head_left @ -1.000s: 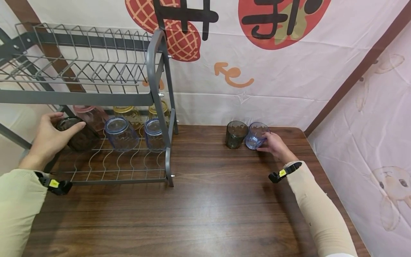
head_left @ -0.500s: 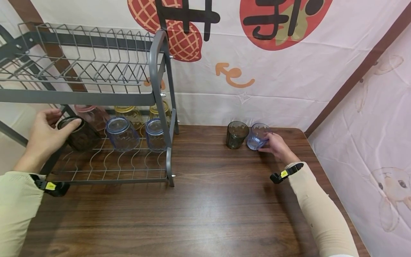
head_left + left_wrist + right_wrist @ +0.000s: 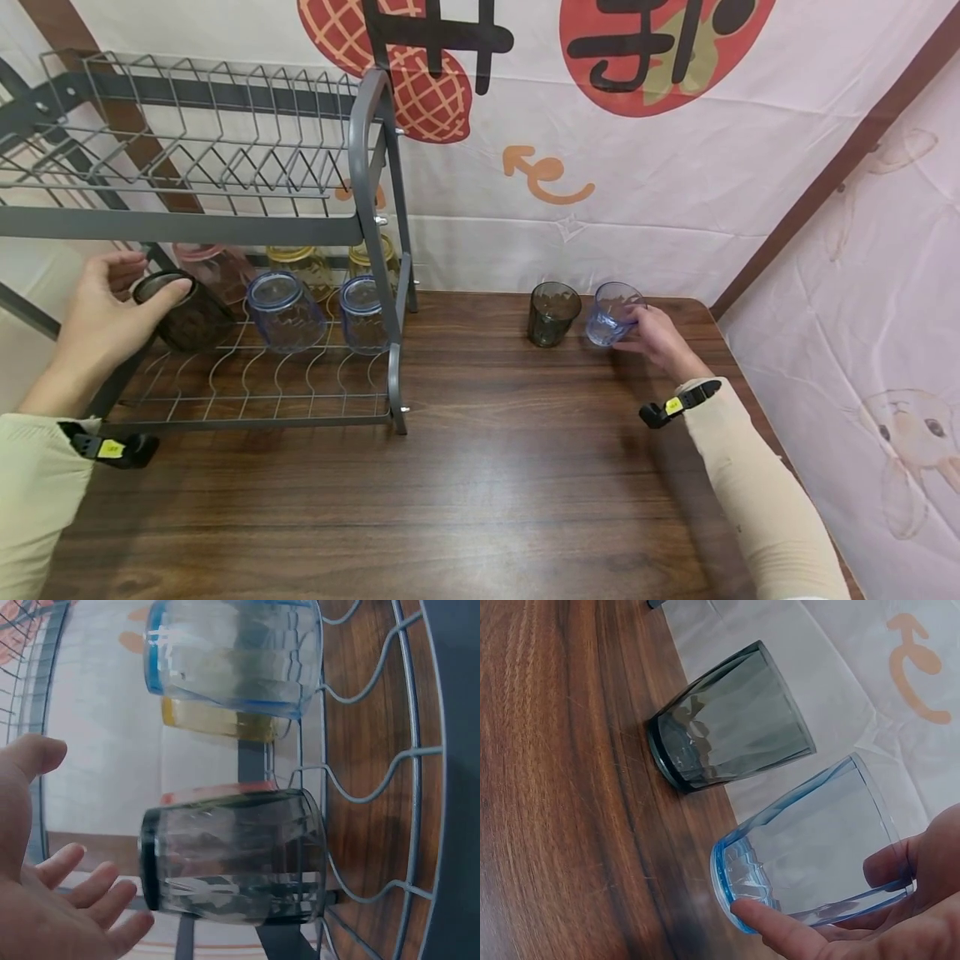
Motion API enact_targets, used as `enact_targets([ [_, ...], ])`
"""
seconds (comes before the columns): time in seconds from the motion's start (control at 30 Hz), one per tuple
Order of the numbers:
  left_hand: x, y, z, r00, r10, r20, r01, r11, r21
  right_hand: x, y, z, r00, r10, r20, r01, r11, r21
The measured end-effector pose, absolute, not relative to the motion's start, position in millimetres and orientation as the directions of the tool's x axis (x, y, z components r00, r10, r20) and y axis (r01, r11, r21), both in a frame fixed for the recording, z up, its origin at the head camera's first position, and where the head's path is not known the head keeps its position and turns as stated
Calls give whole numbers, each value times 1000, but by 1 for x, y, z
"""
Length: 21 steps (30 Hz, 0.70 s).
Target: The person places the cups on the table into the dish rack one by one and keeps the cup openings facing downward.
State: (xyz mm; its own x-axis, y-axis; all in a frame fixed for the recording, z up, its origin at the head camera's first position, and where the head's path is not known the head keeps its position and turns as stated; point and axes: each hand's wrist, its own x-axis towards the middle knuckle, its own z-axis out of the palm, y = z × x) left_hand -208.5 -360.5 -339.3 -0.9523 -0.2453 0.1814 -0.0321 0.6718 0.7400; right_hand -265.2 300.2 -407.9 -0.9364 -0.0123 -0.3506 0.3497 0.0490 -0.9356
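Observation:
On the lower rack tier, an upside-down dark grey glass (image 3: pixel 198 321) stands at the left end. My left hand (image 3: pixel 108 317) is beside its base with fingers spread; in the left wrist view, a gap shows between the fingers and the dark glass (image 3: pixel 232 859). At the right of the table, my right hand (image 3: pixel 663 343) holds a clear blue glass (image 3: pixel 604 323) by its side, thumb and fingers round it, mouth up. Whether its base touches the table is hard to tell. A second dark grey glass (image 3: pixel 731 724) stands upright to its left, a little apart.
A grey two-tier dish rack (image 3: pixel 172 227) stands at the left. Its lower tier also holds upside-down blue glasses (image 3: pixel 287 317), yellow glasses (image 3: pixel 309 271) and a pink glass (image 3: pixel 221 275). A printed cloth (image 3: pixel 480 250) hangs behind the wooden table (image 3: pixel 480 467).
My left hand has drawn back leftward from the dark glass on the rack. My right hand has shifted the blue glass slightly right, widening its gap from the dark glass on the table.

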Motion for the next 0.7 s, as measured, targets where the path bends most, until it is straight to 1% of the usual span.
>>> enact_targets([
  [0.13, -202, -358, -334, -949, -250, 190, -32, 679, 734, -262, 302, -401, -936, -15, -351, 350, 62, -935],
  [0.37, -194, -356, -326, -920, -245, 306, 39, 719, 694, -258, 304, -389, -946, -19, -323, 319, 102, -942],
  [0.43, -189, -353, -323, -916, -241, 320, 52, 721, 692, -257, 304, -386, -950, -16, -312, 309, 103, -946],
  [0.57, -181, -346, -316, -919, -203, 339, 94, 721, 686, -254, 302, -380, -958, -13, -286, 281, 137, -950],
  [0.7, -174, -337, -308, -930, -157, 332, 119, 726, 677, -251, 302, -374, -965, -29, -260, 252, 161, -954],
])
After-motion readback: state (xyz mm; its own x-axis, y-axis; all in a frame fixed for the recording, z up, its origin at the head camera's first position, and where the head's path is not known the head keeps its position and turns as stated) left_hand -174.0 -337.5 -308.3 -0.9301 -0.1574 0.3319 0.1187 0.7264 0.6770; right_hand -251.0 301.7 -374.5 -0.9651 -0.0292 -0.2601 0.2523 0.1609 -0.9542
